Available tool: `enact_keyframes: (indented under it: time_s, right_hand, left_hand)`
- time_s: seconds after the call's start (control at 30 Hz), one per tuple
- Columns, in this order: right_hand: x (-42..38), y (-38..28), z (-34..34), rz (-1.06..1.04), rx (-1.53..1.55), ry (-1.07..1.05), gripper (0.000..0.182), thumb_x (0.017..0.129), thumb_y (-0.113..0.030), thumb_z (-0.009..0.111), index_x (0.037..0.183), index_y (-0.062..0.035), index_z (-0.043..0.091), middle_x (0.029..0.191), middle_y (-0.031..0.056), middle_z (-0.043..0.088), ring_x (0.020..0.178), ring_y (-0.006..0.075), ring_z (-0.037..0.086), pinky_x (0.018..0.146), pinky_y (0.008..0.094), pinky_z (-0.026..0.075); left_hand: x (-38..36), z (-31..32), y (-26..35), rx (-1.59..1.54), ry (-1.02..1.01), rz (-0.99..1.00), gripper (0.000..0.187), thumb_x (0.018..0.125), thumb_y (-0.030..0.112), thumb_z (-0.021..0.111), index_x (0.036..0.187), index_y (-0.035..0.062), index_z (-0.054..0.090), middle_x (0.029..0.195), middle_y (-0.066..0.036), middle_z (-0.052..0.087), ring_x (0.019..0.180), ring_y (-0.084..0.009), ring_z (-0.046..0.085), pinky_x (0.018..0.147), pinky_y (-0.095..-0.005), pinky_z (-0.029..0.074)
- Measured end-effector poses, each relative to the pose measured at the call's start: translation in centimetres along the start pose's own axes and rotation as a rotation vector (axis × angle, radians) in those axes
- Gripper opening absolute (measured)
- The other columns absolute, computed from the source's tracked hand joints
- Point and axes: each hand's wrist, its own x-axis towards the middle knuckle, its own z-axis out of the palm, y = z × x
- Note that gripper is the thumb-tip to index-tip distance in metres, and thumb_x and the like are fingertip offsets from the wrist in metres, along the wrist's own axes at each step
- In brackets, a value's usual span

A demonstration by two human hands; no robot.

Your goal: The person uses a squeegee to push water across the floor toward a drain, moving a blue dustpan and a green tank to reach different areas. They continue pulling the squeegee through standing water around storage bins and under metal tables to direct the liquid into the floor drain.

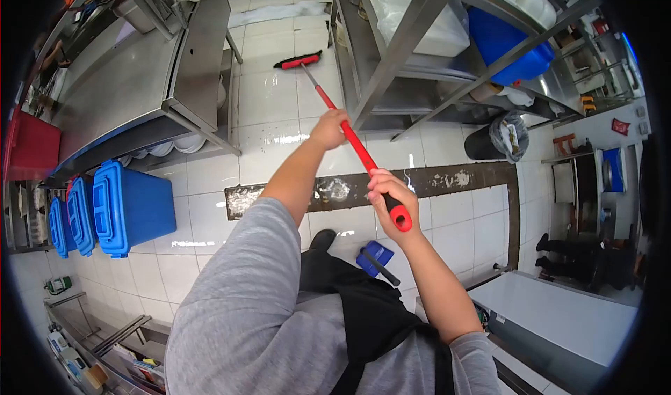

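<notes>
A long-handled floor broom with a red handle stretches away from me. Its red head with a black edge rests on the wet white tiles between the steel table and the shelf rack. Partway up the handle, my left hand is wrapped round it. My right hand grips near the black and red end of the handle, closest to my body. On the floor by my feet lies a blue dustpan with a dark handle, partly beside my black apron.
Blue lidded bins stand at left under a steel table. A steel shelf rack holds tubs on the right, with a black trash bin beyond. A dark drain channel crosses the floor; white foam lies farther off.
</notes>
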Motion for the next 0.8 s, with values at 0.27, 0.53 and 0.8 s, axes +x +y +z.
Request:
enact_keyframes:
  time_s: [0.27, 0.53, 0.8]
  right_hand:
    - [-2.5, -18.2, -10.5, -0.421, 0.036, -0.074, 0.035, 0.088, -0.018, 0.064, 0.060, -0.0113, 0.045, 0.051, -0.0013, 0.049, 0.046, 0.0132, 0.050, 0.049, 0.0281, 0.042]
    - [-1.9, -10.4, -6.0, -0.003, 0.221, 0.296, 0.041, 0.092, -0.032, 0.058, 0.065, -0.0080, 0.039, 0.064, 0.0019, 0.040, 0.059, 0.0182, 0.037, 0.056, 0.0287, 0.031]
    - [-3.7, -10.3, -3.3, -0.093, -0.200, 0.003, 0.003, 0.084, 0.000, 0.055, 0.082, -0.0020, 0.057, 0.082, 0.0108, 0.064, 0.091, 0.0296, 0.066, 0.097, 0.0464, 0.044]
  left_hand:
    - [-3.3, -3.4, 20.2, -0.328, -0.071, 0.429, 0.034, 0.079, 0.032, 0.073, 0.065, 0.0101, 0.051, 0.062, -0.006, 0.054, 0.063, -0.0285, 0.057, 0.058, -0.0398, 0.043]
    - [-1.6, 3.8, 7.2, -0.143, -0.132, 0.074, 0.020, 0.080, 0.023, 0.071, 0.073, 0.0087, 0.060, 0.075, -0.013, 0.059, 0.079, -0.0333, 0.060, 0.071, -0.0424, 0.049]
    - [-1.5, -2.6, 5.6, 0.085, 0.006, 0.188, 0.038, 0.078, 0.033, 0.073, 0.062, 0.0070, 0.051, 0.073, -0.011, 0.056, 0.077, -0.0322, 0.056, 0.070, -0.0445, 0.045]
